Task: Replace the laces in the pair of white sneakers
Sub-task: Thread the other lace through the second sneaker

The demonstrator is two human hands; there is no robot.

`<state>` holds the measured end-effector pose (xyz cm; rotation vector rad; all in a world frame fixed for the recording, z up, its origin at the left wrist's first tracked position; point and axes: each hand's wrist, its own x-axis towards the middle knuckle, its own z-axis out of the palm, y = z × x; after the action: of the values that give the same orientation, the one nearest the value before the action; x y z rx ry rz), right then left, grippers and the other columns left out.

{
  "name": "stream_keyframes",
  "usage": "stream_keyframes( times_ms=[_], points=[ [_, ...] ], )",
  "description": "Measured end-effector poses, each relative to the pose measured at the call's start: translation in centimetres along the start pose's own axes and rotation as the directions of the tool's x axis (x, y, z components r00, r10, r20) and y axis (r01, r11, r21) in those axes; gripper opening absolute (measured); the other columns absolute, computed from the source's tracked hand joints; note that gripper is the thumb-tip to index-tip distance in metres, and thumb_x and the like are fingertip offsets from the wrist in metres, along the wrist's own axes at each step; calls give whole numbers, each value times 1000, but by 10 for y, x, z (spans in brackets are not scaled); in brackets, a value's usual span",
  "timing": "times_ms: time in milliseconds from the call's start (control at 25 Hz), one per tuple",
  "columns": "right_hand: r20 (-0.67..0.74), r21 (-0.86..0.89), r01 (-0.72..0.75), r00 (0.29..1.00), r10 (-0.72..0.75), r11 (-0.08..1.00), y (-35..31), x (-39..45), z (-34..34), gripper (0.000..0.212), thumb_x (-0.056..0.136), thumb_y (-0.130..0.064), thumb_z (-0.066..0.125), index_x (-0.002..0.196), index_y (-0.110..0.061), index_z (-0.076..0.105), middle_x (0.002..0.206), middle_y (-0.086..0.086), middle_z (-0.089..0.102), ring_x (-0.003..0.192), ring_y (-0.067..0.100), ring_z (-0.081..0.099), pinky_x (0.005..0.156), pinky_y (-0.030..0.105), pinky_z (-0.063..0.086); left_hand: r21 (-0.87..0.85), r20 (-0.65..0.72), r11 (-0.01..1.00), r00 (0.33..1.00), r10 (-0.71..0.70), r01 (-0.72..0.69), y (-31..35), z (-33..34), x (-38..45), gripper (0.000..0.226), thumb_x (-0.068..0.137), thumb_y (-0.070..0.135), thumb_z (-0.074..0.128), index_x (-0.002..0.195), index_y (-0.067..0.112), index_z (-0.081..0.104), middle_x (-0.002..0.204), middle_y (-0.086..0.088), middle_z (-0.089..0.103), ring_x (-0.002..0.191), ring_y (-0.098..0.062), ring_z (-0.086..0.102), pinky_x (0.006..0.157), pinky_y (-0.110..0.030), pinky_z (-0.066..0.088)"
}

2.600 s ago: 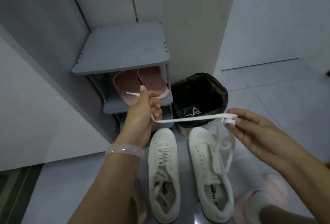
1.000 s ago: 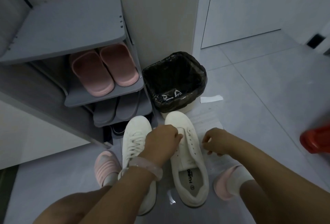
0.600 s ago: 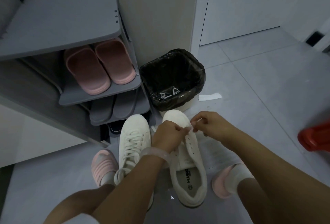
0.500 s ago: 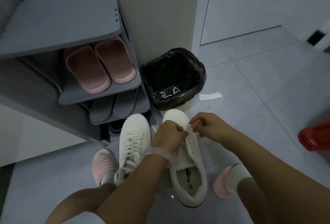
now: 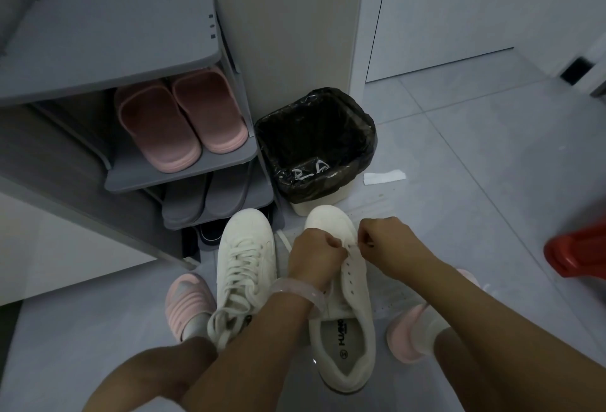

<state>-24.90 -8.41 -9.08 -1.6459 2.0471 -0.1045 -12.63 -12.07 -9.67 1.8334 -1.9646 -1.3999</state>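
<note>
Grey tiled floor | both hands, left hand and right hand, curled, pinching lace over unlaced sneaker | insole writing unreadable

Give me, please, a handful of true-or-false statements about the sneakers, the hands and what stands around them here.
1. Both hands, left hand and right hand, work at the toe end of the right sneaker. True.
2. The left sneaker has no lace. False: it is laced.
3. The bin has a black liner. True.
4. The pink slippers lie on the floor. False: they sit on a shelf of the shoe rack.
5. White laces lie in the bin. True.
</note>
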Motion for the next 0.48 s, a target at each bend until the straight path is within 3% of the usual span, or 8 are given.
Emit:
stream_keyframes(
  times_ms=[160, 320, 480],
  points=[
    [56, -64, 30, 998, -27, 997, -4, -2, 3, 18, 95, -15, 42, 100, -7, 56, 99, 12, 61, 78, 17, 47, 70, 23, 40, -18, 52, 999, 997, 50, -49, -4, -3, 0, 26, 88, 8, 48, 94, 11, 73, 94, -4, 68, 78, -11, 54, 71, -25, 45],
    [34, -187, 97, 995, -92, 978, -12, -1, 8, 15, 94, -10, 43, 106, -9, 53, 103, 11, 58, 89, 21, 53, 78, 26, 43, -18, 53, 993, 992, 118, -117, -10, -5, -4, 29, 89, 6, 49, 108, 15, 69, 110, -2, 68, 87, -5, 53, 72, -16, 41],
    [14, -102, 104, 995, -103, 989, -8, -3, 11, 7, 94, -9, 40, 94, -13, 47, 89, 8, 51, 77, 17, 42, 58, 16, 32, 29, 28, 984, 984, 173, -174, -14, -3, -5, 25, 90, 14, 53, 108, 19, 69, 109, 1, 69, 88, -4, 55, 76, -17, 38]
  ],
)
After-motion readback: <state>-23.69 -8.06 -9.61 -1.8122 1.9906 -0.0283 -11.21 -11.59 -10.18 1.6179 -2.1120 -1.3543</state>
